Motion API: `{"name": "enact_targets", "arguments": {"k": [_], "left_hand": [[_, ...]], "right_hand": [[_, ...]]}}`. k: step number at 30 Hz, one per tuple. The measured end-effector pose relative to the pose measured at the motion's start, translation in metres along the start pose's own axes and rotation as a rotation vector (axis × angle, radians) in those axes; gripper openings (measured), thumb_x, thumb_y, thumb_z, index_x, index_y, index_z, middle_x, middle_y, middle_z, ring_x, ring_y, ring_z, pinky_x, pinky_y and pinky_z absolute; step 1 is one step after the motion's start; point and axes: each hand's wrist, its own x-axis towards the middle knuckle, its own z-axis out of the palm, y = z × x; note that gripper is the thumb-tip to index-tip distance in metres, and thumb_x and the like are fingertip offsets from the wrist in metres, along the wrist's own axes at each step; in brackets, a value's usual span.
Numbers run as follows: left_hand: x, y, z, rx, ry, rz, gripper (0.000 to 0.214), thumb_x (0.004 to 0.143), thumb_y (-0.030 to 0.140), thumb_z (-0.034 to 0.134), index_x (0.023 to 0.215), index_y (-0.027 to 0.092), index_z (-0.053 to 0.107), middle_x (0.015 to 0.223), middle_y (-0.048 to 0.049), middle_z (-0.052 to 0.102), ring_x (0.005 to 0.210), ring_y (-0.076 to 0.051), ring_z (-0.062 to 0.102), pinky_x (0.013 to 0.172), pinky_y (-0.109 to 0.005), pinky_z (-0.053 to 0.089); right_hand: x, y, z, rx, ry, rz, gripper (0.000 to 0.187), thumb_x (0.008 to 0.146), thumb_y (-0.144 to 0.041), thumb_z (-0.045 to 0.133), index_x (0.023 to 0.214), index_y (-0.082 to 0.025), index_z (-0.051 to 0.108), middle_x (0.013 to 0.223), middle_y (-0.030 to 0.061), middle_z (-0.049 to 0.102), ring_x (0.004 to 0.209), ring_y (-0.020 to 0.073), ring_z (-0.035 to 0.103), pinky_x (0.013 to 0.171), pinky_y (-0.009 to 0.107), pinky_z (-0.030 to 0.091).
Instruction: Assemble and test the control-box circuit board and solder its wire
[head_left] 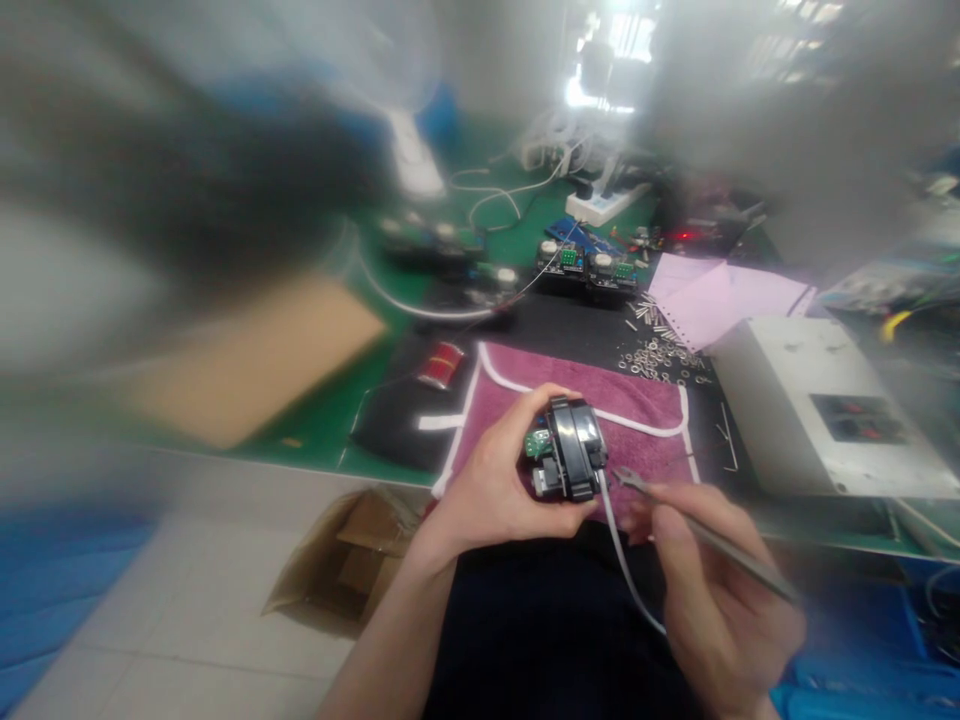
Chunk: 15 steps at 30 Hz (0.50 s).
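Note:
My left hand [499,480] is closed around a black motor [574,448] with a green terminal block [537,443] on its near-left side. Fingers and thumb span it from top to bottom, above a purple cloth [637,400] with white edging. From the motor's lower right a grey-white cable [621,560] hangs down toward my other hand. My right hand [720,590] grips a slim metal wrench [720,540]. The wrench's forked end is close to the motor's right side; whether the two touch I cannot tell.
Behind the cloth lie scattered washers and screws [649,360] and a red solder spool [442,364]. Several similar units [611,272] stand further back. A grey metal box [795,400] is at right, pink papers [720,295] behind it. An open cardboard box [345,565] sits on the floor.

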Motion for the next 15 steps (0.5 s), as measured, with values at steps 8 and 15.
{"name": "enact_targets", "arguments": {"k": [8, 15], "left_hand": [[0.000, 0.001, 0.000, 0.007, 0.008, -0.013, 0.090, 0.071, 0.026, 0.092, 0.150, 0.029, 0.048, 0.145, -0.0094, 0.063, 0.126, -0.031, 0.068, 0.109, -0.042, 0.057], [-0.001, 0.001, 0.000, -0.005, -0.003, -0.024, 0.091, 0.072, 0.026, 0.092, 0.151, 0.029, 0.047, 0.142, -0.0087, 0.064, 0.122, -0.029, 0.070, 0.105, -0.039, 0.059]], "right_hand": [[0.014, 0.001, -0.004, -0.127, 0.310, 0.082, 0.008, 0.098, -0.024, 0.075, 0.104, -0.019, 0.079, 0.084, 0.0033, 0.077, 0.066, 0.0177, 0.074, 0.058, 0.029, 0.059], [0.012, 0.001, -0.025, -0.005, 0.080, 0.188, 0.028, 0.104, -0.043, 0.067, 0.128, -0.030, 0.073, 0.085, 0.0073, 0.081, 0.068, 0.0294, 0.078, 0.049, 0.038, 0.059]]}}
